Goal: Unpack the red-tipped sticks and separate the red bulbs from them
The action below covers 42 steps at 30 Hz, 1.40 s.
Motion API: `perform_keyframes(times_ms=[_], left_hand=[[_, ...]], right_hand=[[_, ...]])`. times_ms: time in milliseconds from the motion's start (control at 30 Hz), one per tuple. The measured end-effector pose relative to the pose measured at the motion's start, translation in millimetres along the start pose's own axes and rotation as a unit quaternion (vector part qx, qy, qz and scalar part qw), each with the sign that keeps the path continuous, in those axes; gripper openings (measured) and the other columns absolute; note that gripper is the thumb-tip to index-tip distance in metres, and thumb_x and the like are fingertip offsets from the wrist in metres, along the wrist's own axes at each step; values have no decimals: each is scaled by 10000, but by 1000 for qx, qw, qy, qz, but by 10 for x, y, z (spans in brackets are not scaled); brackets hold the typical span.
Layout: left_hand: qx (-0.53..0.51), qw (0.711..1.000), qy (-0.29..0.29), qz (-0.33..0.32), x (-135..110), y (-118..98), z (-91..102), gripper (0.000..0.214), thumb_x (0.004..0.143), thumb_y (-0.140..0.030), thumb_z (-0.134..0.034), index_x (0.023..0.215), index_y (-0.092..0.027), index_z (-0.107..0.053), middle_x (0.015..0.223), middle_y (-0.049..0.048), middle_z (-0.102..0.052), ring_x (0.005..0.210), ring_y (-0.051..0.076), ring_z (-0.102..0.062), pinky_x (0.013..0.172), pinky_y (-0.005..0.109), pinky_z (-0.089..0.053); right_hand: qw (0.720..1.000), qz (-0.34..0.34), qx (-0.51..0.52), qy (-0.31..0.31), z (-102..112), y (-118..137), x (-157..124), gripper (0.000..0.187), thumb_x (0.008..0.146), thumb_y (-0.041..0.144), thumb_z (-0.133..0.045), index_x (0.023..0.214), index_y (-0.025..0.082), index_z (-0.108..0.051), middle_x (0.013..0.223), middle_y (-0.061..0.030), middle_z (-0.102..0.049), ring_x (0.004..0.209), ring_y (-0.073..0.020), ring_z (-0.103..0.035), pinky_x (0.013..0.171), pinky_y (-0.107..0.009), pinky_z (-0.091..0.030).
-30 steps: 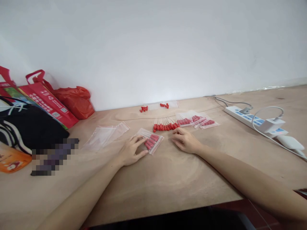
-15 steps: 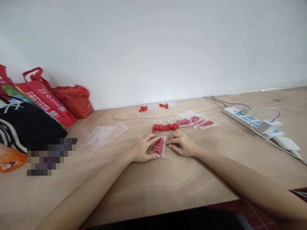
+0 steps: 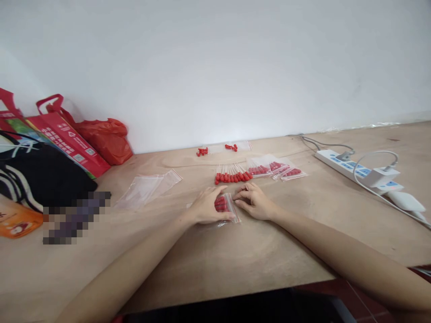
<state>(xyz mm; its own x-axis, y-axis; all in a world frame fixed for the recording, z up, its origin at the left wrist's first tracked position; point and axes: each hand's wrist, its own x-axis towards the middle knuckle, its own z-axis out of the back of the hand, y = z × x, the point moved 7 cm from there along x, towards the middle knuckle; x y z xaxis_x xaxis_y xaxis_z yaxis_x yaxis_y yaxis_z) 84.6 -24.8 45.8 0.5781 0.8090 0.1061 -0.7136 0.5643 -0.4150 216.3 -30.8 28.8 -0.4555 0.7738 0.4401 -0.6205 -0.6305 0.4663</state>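
A small clear zip bag [image 3: 231, 210] with red pieces [image 3: 221, 204] in it lies on the table between my hands. My left hand [image 3: 208, 207] grips it from the left, thumb on the near part and fingers over the far part. Just off the zip edge, my right hand [image 3: 253, 201] has curled fingers, with a gap between thumb and forefinger and nothing seen in them. Beyond the hands lies a row of white sticks with red tips [image 3: 233, 177]. To its right are several filled zip bags [image 3: 276, 168].
Flat zip bags [image 3: 144, 190] lie at the left. Loose red pieces [image 3: 202, 152] and another clear bag [image 3: 215, 149] are near the wall. A power strip [image 3: 340, 162] with chargers and cables stands right; shopping bags [image 3: 67, 139] and a black bag [image 3: 50, 172] stand left.
The zip bag under my left hand has turned and shifted slightly right. My left thumb has slid right along it, and my right fingers have lifted a little. The view has shifted slightly.
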Motion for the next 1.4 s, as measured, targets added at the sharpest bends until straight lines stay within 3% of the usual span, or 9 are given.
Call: perform_keyframes(times_ms=[100, 200, 400, 533, 767, 1133, 1300, 1400], left_hand=[[-67, 998, 13, 9, 152, 37, -46, 979, 401, -519, -760, 1246, -211, -371, 1050, 83, -538, 998, 282, -485, 842, 430, -380], [-150, 988, 17, 26, 228, 86, -116, 951, 358, -399, -810, 1195, -200, -406, 917, 34, -537, 833, 207, -528, 739, 353, -423], [-339, 940, 3, 23, 264, 148, -177, 534, 579, -241, -709, 1046, -151, -466, 745, -36, -486, 639, 82, -481, 636, 243, -404], [-383, 923, 0, 38, 275, 167, -182, 330, 669, -188, -611, 973, -138, -491, 682, -48, -485, 585, 62, -470, 595, 219, -393], [-358, 933, -14, 42, 284, 167, -179, 227, 695, -149, -570, 918, -138, -531, 660, -49, -495, 567, 57, -475, 589, 210, -396], [-317, 948, -21, 21, 285, 198, -198, 209, 730, -163, -540, 937, -135, -539, 708, -20, -520, 622, 84, -514, 636, 242, -439], [-166, 979, -20, -115, 217, -7, -33, 156, 760, -186, -535, 904, -178, -595, 912, 37, -530, 870, 144, -521, 832, 324, -419], [-64, 981, -3, -185, 158, -141, 22, 122, 788, -199, -509, 831, -204, -623, 983, 44, -514, 963, 164, -485, 892, 334, -381]], right_hand=[[1000, -6, -5, 4, -18, -7, -2, 166, 791, 196, -502, 892, 218, -632, 943, -66, -545, 908, -193, -473, 802, -373, -388], [1000, -15, -2, 7, -17, -23, -3, 167, 798, 209, -500, 905, 213, -627, 951, -71, -540, 919, -197, -469, 805, -379, -383], [998, -45, 25, 43, -64, 0, -8, 177, 801, 346, -516, 859, 241, -646, 971, -52, -545, 936, -196, -464, 831, -405, -343], [993, -93, 46, 52, -97, 46, -21, 174, 772, 386, -544, 791, 252, -654, 976, -37, -555, 962, -205, -462, 847, -443, -305], [986, -138, 59, 73, -127, 78, -25, 135, 761, 264, -524, 722, 234, -649, 1011, -28, -566, 976, -206, -468, 853, -465, -284], [984, -140, 79, 78, -132, 60, -26, 152, 767, 294, -519, 735, 239, -658, 1027, -31, -563, 1005, -215, -460, 878, -486, -268], [982, -155, 83, 65, -122, 11, -20, 156, 758, 260, -513, 694, 235, -654, 998, -29, -571, 992, -215, -465, 874, -493, -276], [983, -149, 83, 60, -124, -12, -19, 165, 761, 283, -511, 698, 231, -654, 986, -36, -576, 983, -218, -468, 870, -497, -283]])
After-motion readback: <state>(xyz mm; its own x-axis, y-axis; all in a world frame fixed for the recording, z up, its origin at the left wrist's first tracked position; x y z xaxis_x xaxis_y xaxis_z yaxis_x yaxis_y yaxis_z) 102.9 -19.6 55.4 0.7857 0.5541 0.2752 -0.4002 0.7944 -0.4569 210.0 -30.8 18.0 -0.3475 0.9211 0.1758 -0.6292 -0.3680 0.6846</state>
